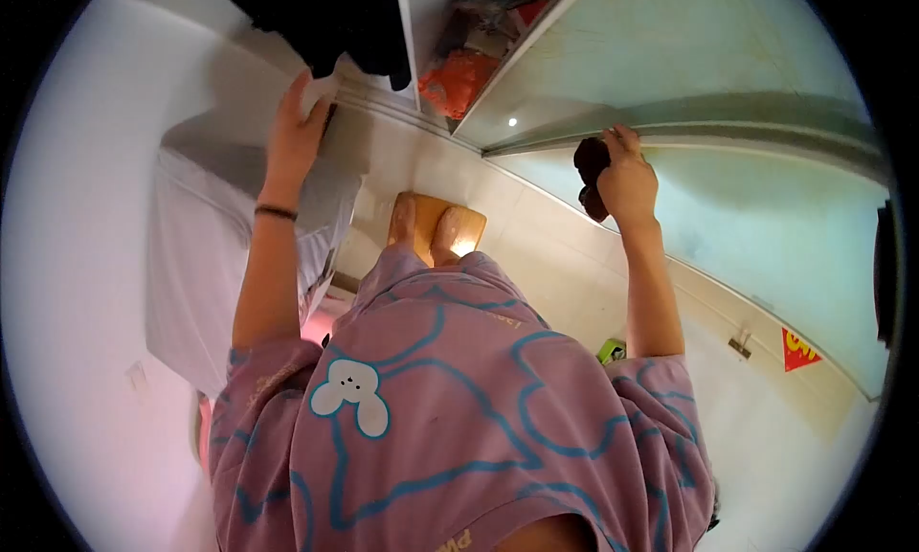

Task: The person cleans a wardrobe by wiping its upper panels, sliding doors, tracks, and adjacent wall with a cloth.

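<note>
My right hand (pixel 629 180) is closed around a dark brown bundle (pixel 592 157) with two rounded lobes, one on either side of my fingers; its kind is unclear. That hand is in front of the frosted glass door (pixel 747 207), close to its rail. At the upper left, my left hand (pixel 295 135) reaches up to the lower edge of a black hanging cloth (pixel 330 21). Between its thumb and forefinger shows something whitish, too unclear to name. The remaining left fingers are mostly hidden.
I stand on a small wooden stool (pixel 436 202). A grey-white cover (pixel 206 255) drapes a boxy thing at left. Behind the door frame, a shelf space holds an orange-red bag (pixel 459 83). A red-and-yellow tag (pixel 797 349) hangs at right, and a small green object (pixel 611 350) lies lower.
</note>
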Demonstrator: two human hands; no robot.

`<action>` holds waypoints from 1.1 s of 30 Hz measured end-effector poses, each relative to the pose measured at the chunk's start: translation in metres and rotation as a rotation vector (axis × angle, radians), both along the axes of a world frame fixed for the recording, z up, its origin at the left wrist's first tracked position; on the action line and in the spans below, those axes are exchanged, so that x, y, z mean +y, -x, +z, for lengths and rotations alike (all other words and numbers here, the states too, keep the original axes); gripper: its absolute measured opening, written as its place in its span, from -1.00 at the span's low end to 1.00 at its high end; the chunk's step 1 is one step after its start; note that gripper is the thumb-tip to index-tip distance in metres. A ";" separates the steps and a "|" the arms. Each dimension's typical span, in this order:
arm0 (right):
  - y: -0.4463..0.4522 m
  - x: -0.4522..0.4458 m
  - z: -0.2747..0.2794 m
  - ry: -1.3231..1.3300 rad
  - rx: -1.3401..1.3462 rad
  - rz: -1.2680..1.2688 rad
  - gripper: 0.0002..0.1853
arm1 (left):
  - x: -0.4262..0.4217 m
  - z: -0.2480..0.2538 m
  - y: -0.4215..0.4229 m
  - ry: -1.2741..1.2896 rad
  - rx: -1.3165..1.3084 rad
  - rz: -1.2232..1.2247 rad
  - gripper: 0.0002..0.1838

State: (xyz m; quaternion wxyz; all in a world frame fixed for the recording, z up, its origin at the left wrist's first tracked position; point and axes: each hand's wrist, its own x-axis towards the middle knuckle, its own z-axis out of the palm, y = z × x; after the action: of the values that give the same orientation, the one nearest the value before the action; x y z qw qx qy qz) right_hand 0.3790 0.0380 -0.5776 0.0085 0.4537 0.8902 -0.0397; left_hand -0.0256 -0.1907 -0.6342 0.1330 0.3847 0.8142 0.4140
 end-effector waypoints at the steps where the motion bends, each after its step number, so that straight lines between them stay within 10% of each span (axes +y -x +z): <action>1: 0.000 0.002 0.001 0.020 0.038 0.008 -0.52 | -0.042 0.005 -0.005 0.174 -0.070 0.120 -0.46; 6: -0.006 -0.007 -0.015 0.401 0.182 -0.047 -0.57 | -0.178 -0.001 -0.024 0.451 0.403 0.194 -0.53; 15: 0.064 -0.022 0.031 0.542 0.417 -0.308 -0.46 | -0.175 -0.015 0.016 0.392 0.480 0.304 -0.57; 20: 0.106 -0.006 0.086 0.680 1.192 -0.086 -0.38 | -0.190 -0.052 0.026 0.412 0.400 0.264 -0.59; 33: 0.137 0.001 0.123 0.685 1.170 -0.215 -0.56 | -0.173 -0.053 -0.004 0.422 0.449 0.454 -0.58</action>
State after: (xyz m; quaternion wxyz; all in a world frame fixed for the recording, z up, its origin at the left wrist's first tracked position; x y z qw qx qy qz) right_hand 0.2416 0.0391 -0.4544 -0.3346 0.4154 0.6356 -0.5581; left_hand -0.0212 -0.3634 -0.6868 -0.0675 0.2401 0.9549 0.1613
